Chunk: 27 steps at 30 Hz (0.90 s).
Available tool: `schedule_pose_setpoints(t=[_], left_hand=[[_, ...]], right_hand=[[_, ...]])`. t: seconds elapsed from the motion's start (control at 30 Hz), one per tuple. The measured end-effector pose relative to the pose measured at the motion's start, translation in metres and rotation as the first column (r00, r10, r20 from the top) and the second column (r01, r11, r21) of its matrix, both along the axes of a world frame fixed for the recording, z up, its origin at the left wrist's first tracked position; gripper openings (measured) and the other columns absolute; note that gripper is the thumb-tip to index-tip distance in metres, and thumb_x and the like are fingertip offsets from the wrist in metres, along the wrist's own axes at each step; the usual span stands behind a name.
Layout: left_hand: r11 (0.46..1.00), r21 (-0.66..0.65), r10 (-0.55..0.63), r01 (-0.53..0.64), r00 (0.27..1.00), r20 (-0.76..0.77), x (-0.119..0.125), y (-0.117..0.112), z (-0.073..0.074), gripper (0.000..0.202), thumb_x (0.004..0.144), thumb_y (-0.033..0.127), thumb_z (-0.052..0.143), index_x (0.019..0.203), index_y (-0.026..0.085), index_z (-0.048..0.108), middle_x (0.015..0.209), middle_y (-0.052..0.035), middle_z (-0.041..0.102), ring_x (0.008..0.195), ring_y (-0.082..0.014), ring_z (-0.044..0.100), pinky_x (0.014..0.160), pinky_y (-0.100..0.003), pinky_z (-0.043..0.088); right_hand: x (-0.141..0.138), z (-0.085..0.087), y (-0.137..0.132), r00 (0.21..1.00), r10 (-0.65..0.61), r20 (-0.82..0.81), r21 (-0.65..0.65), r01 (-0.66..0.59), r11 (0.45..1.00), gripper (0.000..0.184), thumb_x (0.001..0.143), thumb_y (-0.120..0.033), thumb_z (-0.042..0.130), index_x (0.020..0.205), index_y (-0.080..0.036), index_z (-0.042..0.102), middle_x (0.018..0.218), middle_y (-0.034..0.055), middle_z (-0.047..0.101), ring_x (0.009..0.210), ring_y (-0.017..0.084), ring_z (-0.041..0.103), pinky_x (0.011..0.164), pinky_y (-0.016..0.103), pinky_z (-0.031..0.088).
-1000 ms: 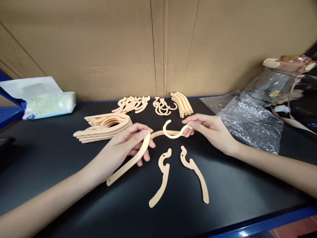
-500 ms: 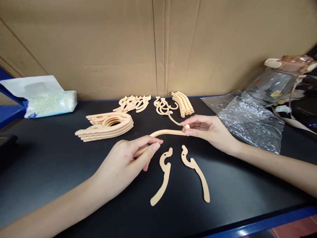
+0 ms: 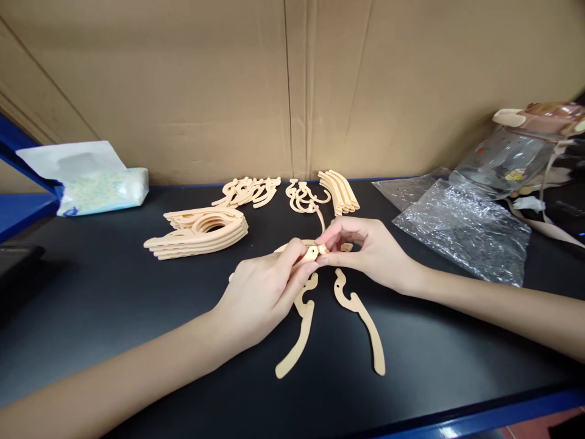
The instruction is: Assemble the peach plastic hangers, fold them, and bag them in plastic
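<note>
Above the worktop (image 3: 434,341), a bar (image 3: 309,256) is pinched in the left hand (image 3: 258,296) and a hook (image 3: 321,218) in the right hand (image 3: 375,247), seemingly unjoined, with two curved pieces (image 3: 367,320) left loose and one stack (image 3: 231,235) apparently finished.

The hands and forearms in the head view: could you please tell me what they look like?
The left hand and right hand are ungloved. The left forearm and right forearm are bare, with no sleeves in view. No watch, bracelet or ring shows.

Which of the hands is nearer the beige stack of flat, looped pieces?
Left. The left hand is right of the stack and in front; the right hand is farther right.
</note>
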<state>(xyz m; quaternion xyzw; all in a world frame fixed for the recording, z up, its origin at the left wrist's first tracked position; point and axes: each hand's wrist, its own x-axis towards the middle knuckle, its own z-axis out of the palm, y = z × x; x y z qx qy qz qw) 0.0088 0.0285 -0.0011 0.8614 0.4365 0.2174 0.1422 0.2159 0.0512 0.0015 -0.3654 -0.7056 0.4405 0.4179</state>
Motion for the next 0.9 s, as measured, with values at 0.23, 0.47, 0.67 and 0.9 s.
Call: schedule_pose_setpoints(t=[0.23,0.47,0.67,0.9], left_hand=[[0.996,0.039,-0.082,0.082,0.997,-0.016,-0.006,0.001,-0.009,0.029,0.104,0.040,0.032,0.096,0.024,0.055,0.076,0.0030,0.065,0.061,-0.0148,0.061,0.052,-0.025,0.031],[0.995,-0.011,-0.101,0.103,0.992,0.075,-0.008,0.002,-0.004,0.027,0.104,0.035,0.039,0.093,0.022,0.061,0.076,0.0040,0.060,0.064,-0.0118,0.055,0.057,-0.024,0.034],[0.979,0.037,-0.202,0.199,0.972,0.123,-0.007,0.007,-0.004,0.025,0.104,0.026,0.042,0.091,0.020,0.062,0.074,0.0039,0.056,0.073,-0.0131,0.049,0.064,-0.022,0.036],[0.969,0.088,-0.240,0.231,0.964,0.117,-0.007,0.008,-0.006,0.019,0.103,0.022,0.045,0.093,0.020,0.061,0.077,0.0049,0.060,0.074,-0.0128,0.046,0.066,-0.021,0.036]], right_hand=[[0.001,-0.005,-0.002,1.000,-0.007,-0.009,0.033,0.007,0.999,0.026,0.072,-0.039,0.082,0.079,-0.019,0.067,0.074,-0.0022,0.065,0.066,0.011,0.060,0.065,0.027,0.051],[0.002,-0.009,-0.004,1.000,-0.008,0.003,0.079,0.008,0.997,0.022,0.075,-0.037,0.080,0.079,-0.019,0.068,0.075,-0.0022,0.065,0.063,0.010,0.054,0.062,0.026,0.048],[0.003,-0.011,-0.006,0.999,0.041,0.012,0.093,-0.042,0.995,0.014,0.079,-0.029,0.077,0.079,-0.018,0.068,0.076,-0.0011,0.066,0.062,0.010,0.051,0.058,0.025,0.045],[0.004,-0.011,-0.005,0.999,0.038,0.006,0.120,-0.038,0.992,0.015,0.079,-0.029,0.078,0.080,-0.018,0.067,0.075,-0.0023,0.064,0.061,0.009,0.049,0.057,0.024,0.043]])
